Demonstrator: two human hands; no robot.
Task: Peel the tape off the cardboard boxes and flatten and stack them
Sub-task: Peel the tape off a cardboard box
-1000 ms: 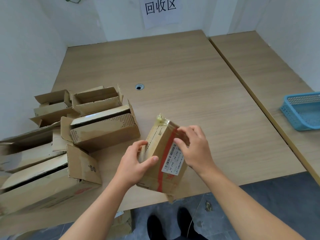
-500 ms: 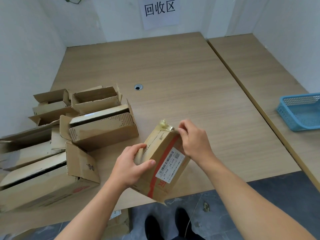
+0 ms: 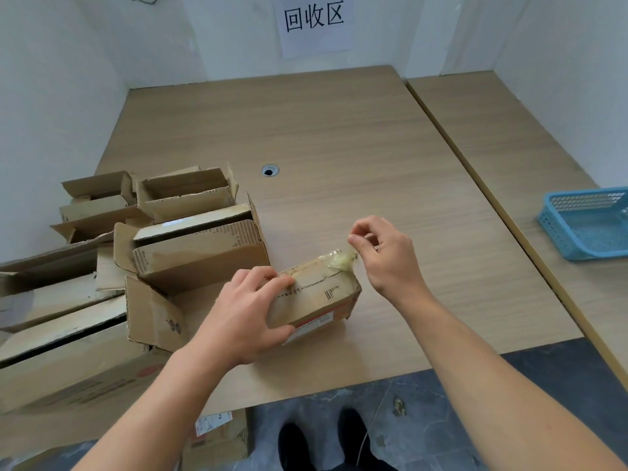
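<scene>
On the left of the wooden table (image 3: 339, 130) lies a heap of opened cardboard boxes (image 3: 197, 260), touching and overlapping, their flaps loose. The far open box (image 3: 185, 198) faces up and shows only its own brown inner walls. The largest box (image 3: 68, 365), nearest the table's front edge, lies with its top slit open; what is inside is dark and cannot be told. It has red print on its near face and a round mark on a raised flap, both too blurred to read.

The left hand (image 3: 244, 321) grips the near-left end of a small sealed box (image 3: 316, 297), fingers curled over the top and thumb on the near side. This box sits near the front edge of the table, just right of the heap, its long axis running from near-left to far-right. Its top face carries a short black barcode-like mark; a red strip and a white label (image 3: 311, 326) run along its near face, the writing too small to read. On the far wall above, a paper sign (image 3: 312, 22) reads 回收区.

At the box's far-right corner, a crumpled, yellowish piece of tape (image 3: 341, 260) stands lifted. The right hand (image 3: 387, 256) pinches it narrowly between thumb and forefinger.

On the adjoining table (image 3: 509, 147) at far right stands a blue plastic basket (image 3: 557, 232); only its perforated floor shows.
</scene>
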